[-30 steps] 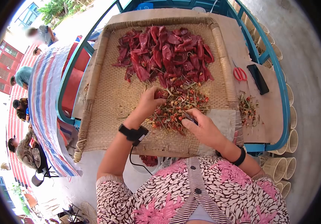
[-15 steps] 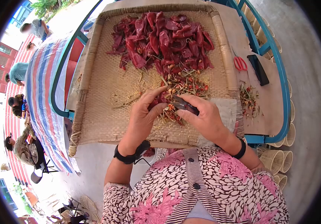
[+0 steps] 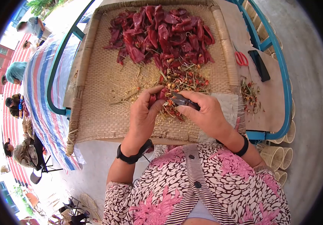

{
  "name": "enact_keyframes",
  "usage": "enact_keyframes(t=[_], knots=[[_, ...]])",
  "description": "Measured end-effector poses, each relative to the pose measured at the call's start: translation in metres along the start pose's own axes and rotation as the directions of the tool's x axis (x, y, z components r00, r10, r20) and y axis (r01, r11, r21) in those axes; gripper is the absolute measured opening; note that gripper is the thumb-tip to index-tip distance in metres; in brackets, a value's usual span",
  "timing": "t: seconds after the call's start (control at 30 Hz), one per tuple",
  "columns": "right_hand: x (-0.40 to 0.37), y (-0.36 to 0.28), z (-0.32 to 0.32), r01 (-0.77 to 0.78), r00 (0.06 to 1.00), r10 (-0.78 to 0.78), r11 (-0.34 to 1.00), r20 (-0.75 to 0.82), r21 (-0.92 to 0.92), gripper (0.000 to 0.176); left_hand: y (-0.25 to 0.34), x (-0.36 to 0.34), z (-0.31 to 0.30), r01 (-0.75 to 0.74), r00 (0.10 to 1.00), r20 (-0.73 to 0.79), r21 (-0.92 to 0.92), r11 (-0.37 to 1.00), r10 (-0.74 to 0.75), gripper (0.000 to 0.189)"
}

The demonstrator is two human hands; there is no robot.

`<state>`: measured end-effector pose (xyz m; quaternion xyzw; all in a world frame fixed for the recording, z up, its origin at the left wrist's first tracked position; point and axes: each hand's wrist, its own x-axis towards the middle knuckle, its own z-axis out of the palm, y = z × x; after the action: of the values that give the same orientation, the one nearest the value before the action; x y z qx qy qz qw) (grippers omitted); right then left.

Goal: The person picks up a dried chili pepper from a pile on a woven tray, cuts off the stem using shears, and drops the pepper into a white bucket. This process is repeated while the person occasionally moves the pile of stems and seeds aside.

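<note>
Between its thumb and fingers, my left hand (image 3: 142, 112) pinches a dark red dried pepper (image 3: 156, 96). My right hand (image 3: 204, 112) is closed round small dark clippers (image 3: 185, 101), whose tip points at the pepper's top end. Both hands are over the lower part of a woven tray (image 3: 97, 112). Just beyond them lies a heap of cut stems and seeds (image 3: 189, 80). A large pile of red dried peppers (image 3: 163, 33) fills the tray's far part.
Red-handled scissors (image 3: 241, 59), a black phone (image 3: 259, 65) and stem scraps (image 3: 249, 93) lie right of the tray. A blue metal frame (image 3: 283, 82) surrounds the table. Several people are at the left by a striped sheet (image 3: 43, 86); woven baskets (image 3: 277, 157) stand at right.
The stem that stuck up from the pepper in my left hand no longer shows. My left fingers have closed in a little. The view has shifted slightly.
</note>
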<state>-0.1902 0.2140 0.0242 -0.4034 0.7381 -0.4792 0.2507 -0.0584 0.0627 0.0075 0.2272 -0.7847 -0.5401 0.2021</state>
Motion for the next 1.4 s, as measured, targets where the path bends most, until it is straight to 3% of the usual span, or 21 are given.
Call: enact_keyframes(t=[0.27, 0.47, 0.73, 0.83, 0.87, 0.93, 1.03, 1.1, 1.27, 1.4], knots=[[-0.001, -0.002, -0.001, 0.026, 1.0, -0.026, 0.994, -0.001, -0.105, 0.032, 0.001, -0.001, 0.007, -0.013, 0.999, -0.053, -0.022, 1.0, 0.012, 0.031], [-0.001, 0.002, 0.004, 0.071, 0.996, -0.08, 0.979, -0.04, -0.194, 0.029, 0.003, -0.002, 0.01, -0.016, 0.999, -0.041, 0.099, 0.995, 0.02, 0.026], [-0.002, 0.007, 0.012, 0.07, 0.994, -0.092, 0.949, -0.058, -0.308, 0.022, -0.018, -0.009, 0.027, -0.269, 0.931, -0.108, 0.44, 0.857, 0.348, 0.028], [0.001, 0.015, 0.011, -0.072, 0.992, 0.08, 0.993, 0.094, -0.09, 0.023, -0.018, -0.011, 0.031, -0.263, 0.921, -0.13, 0.485, 0.834, 0.366, 0.026], [0.001, 0.019, 0.014, -0.131, 0.984, 0.117, 0.986, 0.135, 0.101, 0.023, -0.017, -0.013, 0.032, -0.25, 0.923, -0.139, 0.495, 0.832, 0.36, 0.025], [0.002, 0.026, 0.018, -0.257, 0.958, 0.163, 0.854, 0.236, 0.452, 0.023, -0.012, -0.016, 0.038, -0.181, 0.94, -0.219, 0.331, 0.926, 0.261, 0.025], [0.001, 0.016, 0.008, -0.502, 0.86, 0.271, 0.607, 0.433, 0.616, 0.025, -0.012, -0.02, 0.044, -0.117, 0.947, -0.289, 0.104, 0.988, 0.143, 0.019], [-0.002, 0.017, 0.008, -0.564, 0.825, 0.273, 0.457, 0.495, 0.688, 0.023, -0.013, -0.022, 0.047, -0.121, 0.95, -0.3, -0.098, 0.988, 0.087, 0.016], [-0.007, 0.025, 0.012, -0.601, 0.798, 0.184, 0.194, 0.573, 0.775, 0.019, -0.005, -0.023, 0.048, -0.134, 0.98, -0.2, -0.598, 0.79, 0.014, 0.014], [-0.009, 0.021, 0.011, -0.615, 0.785, 0.145, 0.074, 0.602, 0.785, 0.02, -0.01, -0.021, 0.049, -0.044, 0.986, -0.14, -0.752, 0.657, -0.095, 0.012]])
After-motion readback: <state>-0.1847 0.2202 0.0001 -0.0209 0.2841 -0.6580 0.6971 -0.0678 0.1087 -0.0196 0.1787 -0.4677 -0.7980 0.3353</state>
